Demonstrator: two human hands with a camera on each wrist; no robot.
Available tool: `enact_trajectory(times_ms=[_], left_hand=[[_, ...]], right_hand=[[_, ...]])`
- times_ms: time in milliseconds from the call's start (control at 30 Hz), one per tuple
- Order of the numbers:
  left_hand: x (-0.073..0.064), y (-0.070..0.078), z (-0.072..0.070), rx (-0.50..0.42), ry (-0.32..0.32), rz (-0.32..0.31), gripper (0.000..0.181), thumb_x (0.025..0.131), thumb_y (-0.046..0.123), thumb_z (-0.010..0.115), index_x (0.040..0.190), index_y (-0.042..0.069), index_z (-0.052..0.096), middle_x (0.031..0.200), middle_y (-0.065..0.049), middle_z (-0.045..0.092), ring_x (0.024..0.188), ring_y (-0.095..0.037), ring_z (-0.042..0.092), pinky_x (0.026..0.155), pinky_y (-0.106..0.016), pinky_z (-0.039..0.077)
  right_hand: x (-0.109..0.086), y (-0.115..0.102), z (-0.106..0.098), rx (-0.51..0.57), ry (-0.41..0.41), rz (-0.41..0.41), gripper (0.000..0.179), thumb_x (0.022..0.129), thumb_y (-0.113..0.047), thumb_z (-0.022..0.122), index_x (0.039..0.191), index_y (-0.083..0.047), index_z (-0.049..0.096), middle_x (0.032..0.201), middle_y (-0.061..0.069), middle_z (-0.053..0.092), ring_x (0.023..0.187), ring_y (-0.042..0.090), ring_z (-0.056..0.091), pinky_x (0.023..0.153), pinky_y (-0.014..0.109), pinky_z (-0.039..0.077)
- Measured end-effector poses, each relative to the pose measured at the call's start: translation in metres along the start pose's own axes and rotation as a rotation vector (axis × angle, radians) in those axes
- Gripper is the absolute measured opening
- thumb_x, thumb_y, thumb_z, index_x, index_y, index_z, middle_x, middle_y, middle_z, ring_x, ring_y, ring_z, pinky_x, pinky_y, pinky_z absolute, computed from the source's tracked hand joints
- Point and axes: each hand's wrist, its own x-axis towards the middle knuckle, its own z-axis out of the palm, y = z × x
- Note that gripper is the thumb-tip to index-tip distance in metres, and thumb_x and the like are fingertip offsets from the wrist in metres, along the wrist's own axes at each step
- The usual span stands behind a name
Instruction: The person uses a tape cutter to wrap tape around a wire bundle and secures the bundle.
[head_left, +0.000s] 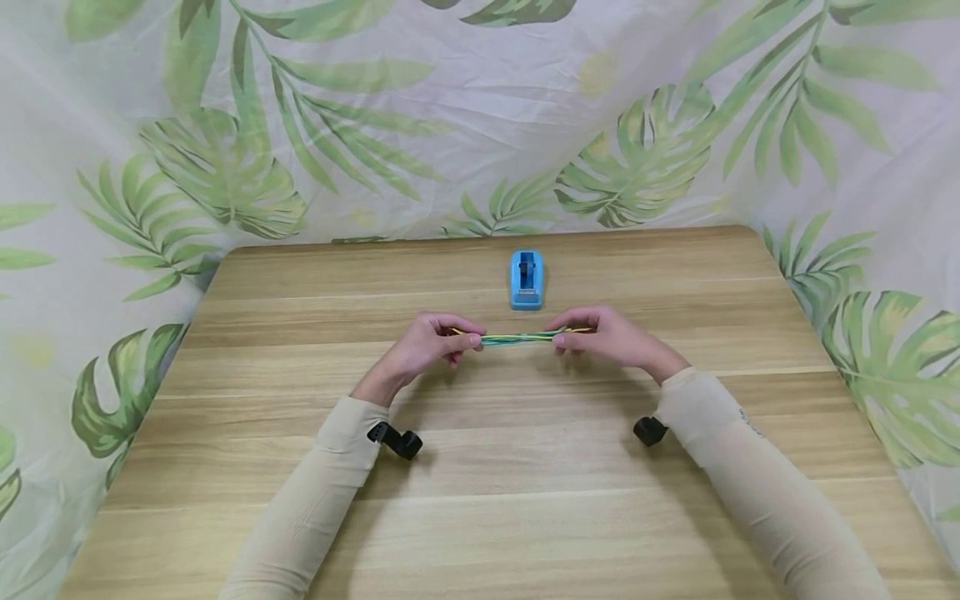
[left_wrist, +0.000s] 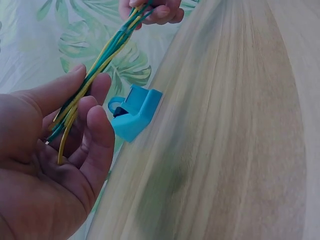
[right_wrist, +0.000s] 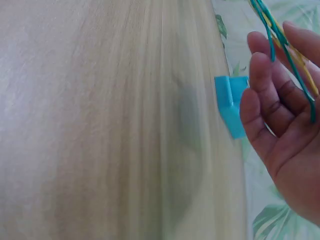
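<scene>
A bundle of thin green and yellow wires (head_left: 517, 338) stretches level between my two hands, above the table. My left hand (head_left: 431, 343) pinches its left end between thumb and fingers; in the left wrist view the loose wire ends (left_wrist: 62, 135) poke out toward the palm. At the other end my right hand (head_left: 603, 335) pinches the bundle, and the right wrist view shows several wire ends (right_wrist: 300, 75) fanning apart over the fingers. Around the bundle's middle there seems to be a wrap, too small to make out. Just beyond the hands stands a blue tape dispenser (head_left: 527, 283).
The wood-grain table (head_left: 510, 500) spreads under both arms, its back edge close behind the dispenser. A leaf-patterned cloth (head_left: 495, 125) hangs behind and at both sides. Black wrist cameras (head_left: 405, 443) hang under the sleeves.
</scene>
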Motion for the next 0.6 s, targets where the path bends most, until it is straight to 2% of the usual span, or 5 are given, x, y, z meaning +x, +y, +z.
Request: enact_trajectory(times_ms=[167,333,500,600], left_hand=[[0.000,-0.002,-0.002,-0.027,-0.008,0.016,0.027,0.095,0.013,0.071,0.118,0.000,0.071,0.097,-0.012,0.075,0.066,-0.017,0.055,0.059,-0.029,0.053],[0.000,-0.006,-0.004,-0.046,0.004,0.007,0.033,0.094,0.009,0.072,0.123,-0.005,0.066,0.097,-0.016,0.073,0.066,-0.018,0.054,0.058,-0.029,0.051],[0.001,-0.009,-0.004,-0.027,0.036,-0.027,0.032,0.092,0.009,0.075,0.121,-0.001,0.069,0.097,-0.026,0.068,0.064,-0.019,0.055,0.057,-0.030,0.050],[0.003,-0.012,-0.004,0.031,0.067,-0.039,0.028,0.091,0.010,0.076,0.117,0.001,0.071,0.095,-0.023,0.069,0.062,-0.019,0.056,0.055,-0.029,0.049]], right_hand=[[-0.004,0.007,-0.005,0.065,0.074,0.009,0.025,0.096,-0.020,0.071,0.118,-0.007,0.072,0.097,0.011,0.074,0.086,0.041,0.062,0.076,0.043,0.056],[-0.006,0.010,-0.005,0.082,0.112,0.021,0.029,0.096,-0.018,0.072,0.120,-0.003,0.070,0.099,0.013,0.074,0.089,0.040,0.064,0.078,0.040,0.057],[-0.003,0.013,-0.004,0.023,0.158,0.037,0.029,0.092,-0.021,0.076,0.116,-0.006,0.072,0.099,0.011,0.072,0.085,0.029,0.064,0.071,0.033,0.055],[0.000,0.018,-0.003,-0.056,0.181,0.014,0.021,0.092,-0.018,0.076,0.108,-0.006,0.074,0.095,0.010,0.070,0.080,0.022,0.061,0.065,0.028,0.050]])
